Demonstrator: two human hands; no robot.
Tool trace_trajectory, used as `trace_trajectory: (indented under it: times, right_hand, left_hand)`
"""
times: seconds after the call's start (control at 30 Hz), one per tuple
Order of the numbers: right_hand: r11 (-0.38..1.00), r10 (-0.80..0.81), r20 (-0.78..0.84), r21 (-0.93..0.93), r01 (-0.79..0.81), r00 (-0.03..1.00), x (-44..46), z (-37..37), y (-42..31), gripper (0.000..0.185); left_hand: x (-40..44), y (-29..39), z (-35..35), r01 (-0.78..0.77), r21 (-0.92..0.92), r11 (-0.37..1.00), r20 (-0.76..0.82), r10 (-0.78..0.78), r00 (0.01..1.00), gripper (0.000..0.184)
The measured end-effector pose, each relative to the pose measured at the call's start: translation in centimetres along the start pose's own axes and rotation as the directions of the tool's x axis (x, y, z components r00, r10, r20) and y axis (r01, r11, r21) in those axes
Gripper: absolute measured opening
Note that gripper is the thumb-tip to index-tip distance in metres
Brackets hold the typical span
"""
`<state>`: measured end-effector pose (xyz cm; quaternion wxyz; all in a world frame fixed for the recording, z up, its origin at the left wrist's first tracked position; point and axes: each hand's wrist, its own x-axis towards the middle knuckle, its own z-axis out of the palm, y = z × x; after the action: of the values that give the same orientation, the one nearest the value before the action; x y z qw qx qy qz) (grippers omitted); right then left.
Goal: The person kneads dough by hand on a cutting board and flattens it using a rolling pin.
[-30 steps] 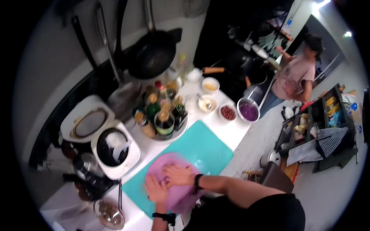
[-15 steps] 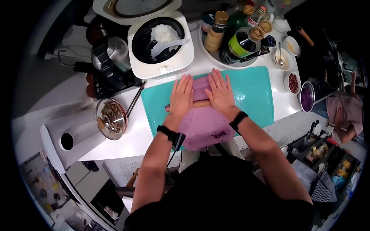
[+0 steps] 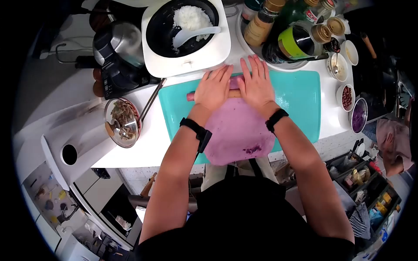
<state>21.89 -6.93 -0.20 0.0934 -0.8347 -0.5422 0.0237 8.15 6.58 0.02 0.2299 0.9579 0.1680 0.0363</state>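
Note:
A flat purple sheet of dough [image 3: 237, 126] lies on a turquoise mat [image 3: 296, 104], its near edge hanging toward my body and flecked with dark purple bits. Across its far part lies a wooden rolling pin [image 3: 234, 93]. My left hand [image 3: 213, 89] presses flat on the pin with fingers stretched forward. Beside it, my right hand [image 3: 257, 85] rests the same way, palm on the pin and fingers out straight. The pin's left end sticks out past my left hand; its right end is hidden under my right hand.
Behind the mat stand a rice cooker [image 3: 187, 61] with rice and a paddle, and a tray of bottles [image 3: 300, 41]. At left are a lidded glass bowl [image 3: 122, 124], chopsticks [image 3: 152, 101] and a kettle [image 3: 124, 43]. Small bowls, one with red beans [image 3: 347, 98], line the right. A person [image 3: 394, 143] is at far right.
Both hands have pushed the rolling pin forward, away from my body, toward the dough's far end. The camera view has shifted somewhat too.

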Motion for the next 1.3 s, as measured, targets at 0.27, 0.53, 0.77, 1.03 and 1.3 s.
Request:
trace_trajectory:
  times: [0.27, 0.53, 0.77, 1.03, 1.3]
  right_hand:
    - [0.996, -0.009, 0.106, 0.090, -0.001, 0.994, -15.0, -0.5, -4.1, 0.068]
    - [0.999, -0.027, -0.003, 0.023, 0.027, 1.000, -8.5, -1.5, -2.8, 0.061]
    - [0.999, -0.033, 0.080, 0.002, 0.032, 0.996, -16.1, -0.1, -5.1, 0.068]
    - [0.959, -0.019, 0.133, 0.284, -0.019, 0.991, -20.4, -2.3, -6.7, 0.065]
    - [0.996, -0.054, 0.094, 0.076, 0.047, 0.994, -21.5, -0.8, -7.5, 0.060]
  left_hand:
    - [-12.6, 6.5, 2.2, 0.081, 0.060, 0.995, -0.168, -0.070, 0.983, 0.058]
    - [-9.3, 4.1, 0.3, 0.160, 0.070, 0.985, -0.243, -0.139, 0.960, 0.048]
    - [-16.6, 6.2, 3.9, 0.157, 0.115, 0.981, -0.171, -0.136, 0.976, 0.051]
    - [-20.6, 7.6, 2.0, 0.280, -0.286, 0.917, -0.013, -0.295, 0.955, 0.050]
    - [-21.4, 8.5, 4.4, 0.264, 0.211, 0.941, -0.311, -0.191, 0.931, 0.047]
